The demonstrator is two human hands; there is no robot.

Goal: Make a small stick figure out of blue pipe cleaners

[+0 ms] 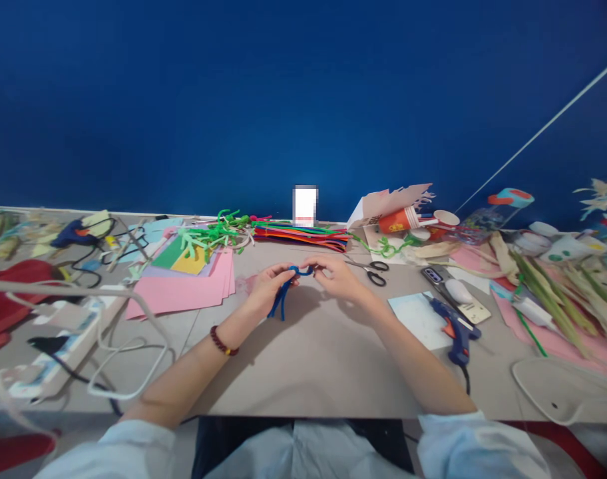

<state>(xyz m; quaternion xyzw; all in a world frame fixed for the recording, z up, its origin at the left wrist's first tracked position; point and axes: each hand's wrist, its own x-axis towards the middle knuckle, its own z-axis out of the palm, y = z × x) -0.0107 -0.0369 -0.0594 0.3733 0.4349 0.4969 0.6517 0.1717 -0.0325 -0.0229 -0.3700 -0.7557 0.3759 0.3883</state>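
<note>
Both hands hold one blue pipe cleaner (pixel 285 296) just above the grey table (pixel 313 359). My left hand (pixel 268 287) pinches its left part, and the loose ends hang down below the fingers. My right hand (pixel 336 276) pinches the curled top end at the right. A red bead bracelet circles my left wrist.
Pink and coloured paper sheets (pixel 184 286) lie to the left, with green pipe cleaners (pixel 216 233) and a bundle of coloured ones (pixel 303 236) behind. Scissors (pixel 373 271), a blue glue gun (pixel 453 329), paper cups (pixel 401 219) and dried leaves (pixel 558 286) sit right. A power strip (pixel 68 339) with cables lies left.
</note>
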